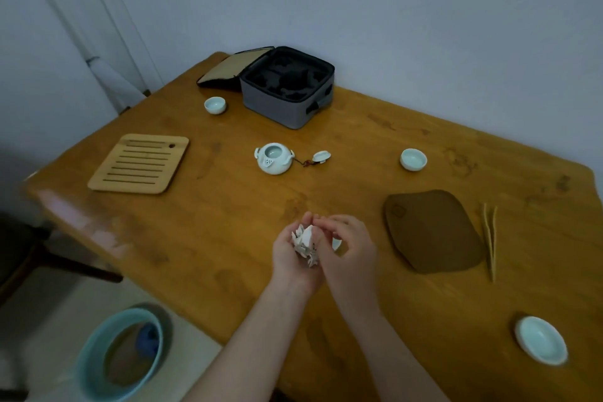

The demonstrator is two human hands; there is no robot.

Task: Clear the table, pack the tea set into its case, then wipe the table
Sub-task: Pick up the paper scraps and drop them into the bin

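My left hand (292, 259) is cupped palm up over the table's near middle and holds a wad of crumpled white paper scraps (304, 240). My right hand (349, 250) is close beside it, with curled fingers touching the wad and pinching a small white scrap (336, 243). The pale celadon teapot (273, 158) stands open at mid table, its lid (321, 156) tethered beside it. Cups stand at the far left (215, 105) and to the right (413, 159). A shallow dish (541, 340) sits near right. The grey case (288, 108) is open at the back.
A slatted bamboo tray (140, 163) lies on the left of the wooden table (202, 238). A brown mat (430, 230) and bamboo tongs (490, 238) lie to the right. On the floor at lower left stands a teal bin (94, 365). A wall is behind.
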